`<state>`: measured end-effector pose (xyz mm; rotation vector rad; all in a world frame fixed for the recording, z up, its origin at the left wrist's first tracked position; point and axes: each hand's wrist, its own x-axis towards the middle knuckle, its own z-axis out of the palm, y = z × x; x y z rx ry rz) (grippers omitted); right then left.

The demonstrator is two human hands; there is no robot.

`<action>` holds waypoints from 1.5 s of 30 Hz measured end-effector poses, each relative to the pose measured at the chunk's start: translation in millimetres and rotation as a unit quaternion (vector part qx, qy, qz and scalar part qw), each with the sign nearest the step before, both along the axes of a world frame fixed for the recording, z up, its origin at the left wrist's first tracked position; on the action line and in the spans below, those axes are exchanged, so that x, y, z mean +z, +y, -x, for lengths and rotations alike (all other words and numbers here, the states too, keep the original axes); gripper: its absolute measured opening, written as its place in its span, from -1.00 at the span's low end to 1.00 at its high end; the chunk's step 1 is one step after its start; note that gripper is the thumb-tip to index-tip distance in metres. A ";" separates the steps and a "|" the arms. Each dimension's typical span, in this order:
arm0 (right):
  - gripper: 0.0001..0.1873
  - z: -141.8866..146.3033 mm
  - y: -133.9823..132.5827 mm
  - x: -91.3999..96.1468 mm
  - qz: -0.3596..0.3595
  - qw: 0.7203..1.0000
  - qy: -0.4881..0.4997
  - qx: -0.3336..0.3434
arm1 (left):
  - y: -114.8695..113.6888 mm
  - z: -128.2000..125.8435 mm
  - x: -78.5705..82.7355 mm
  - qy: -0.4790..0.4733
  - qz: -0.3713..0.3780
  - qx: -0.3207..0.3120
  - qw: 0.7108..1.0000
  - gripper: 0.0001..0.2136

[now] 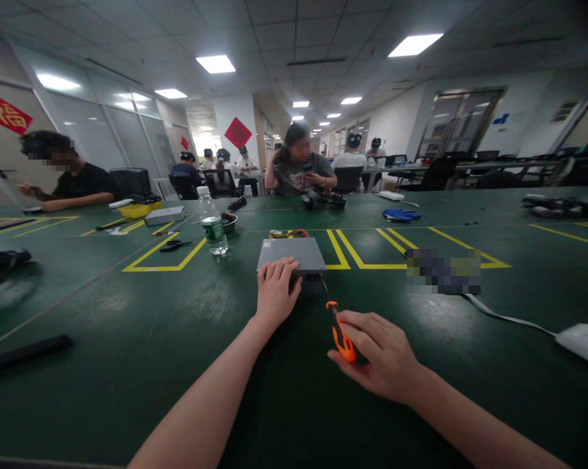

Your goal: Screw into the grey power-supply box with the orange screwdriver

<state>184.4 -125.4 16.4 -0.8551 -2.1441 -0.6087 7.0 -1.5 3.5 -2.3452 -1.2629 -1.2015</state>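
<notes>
A grey metal computer power supply [298, 251] lies on the green table, its bundle of coloured cables [288, 233] at the far side. My left hand [277, 286] grips its near left corner, fingers over the top and thumb at the front face. In my right hand [379, 348] is a screwdriver [341, 335] with an orange and black handle, held between thumb and fingers. The thin shaft points up and away, its tip at the near right corner of the power supply. Whether the tip sits in a screw is too small to tell.
Left of the power supply stands a water bottle [213, 225], with a black bowl [229, 223] behind it. Blue gloves [401, 215] lie at the far right. A white cable [511, 319] crosses the right side. Across the table sits a person [301, 169].
</notes>
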 end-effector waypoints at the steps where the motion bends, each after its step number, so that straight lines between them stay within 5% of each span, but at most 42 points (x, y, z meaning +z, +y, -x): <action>1: -0.79 -0.1 0.0 0.4 -0.015 1.000 0.004 -0.010 | 0.0 0.1 0.0 0.000 -0.001 0.001 1.000 -0.74; 7: -0.95 0.5 -6.4 6.1 -0.069 0.986 -0.081 -0.125 | 0.0 0.2 0.0 0.002 -0.004 0.002 1.000 -0.75; 16: -0.82 12.5 -11.1 1.1 -0.025 0.971 -0.089 -0.220 | -0.4 0.3 1.4 0.007 0.000 0.006 1.000 -0.76; 27: -0.61 16.5 -15.6 22.9 -0.011 0.931 -0.062 -0.360 | -0.1 0.6 1.0 0.003 -0.005 0.004 1.000 -0.75; 45: -0.63 35.3 -14.1 10.5 0.104 0.912 0.065 -0.392 | -0.5 2.7 1.7 0.001 -0.005 -0.001 1.000 -0.75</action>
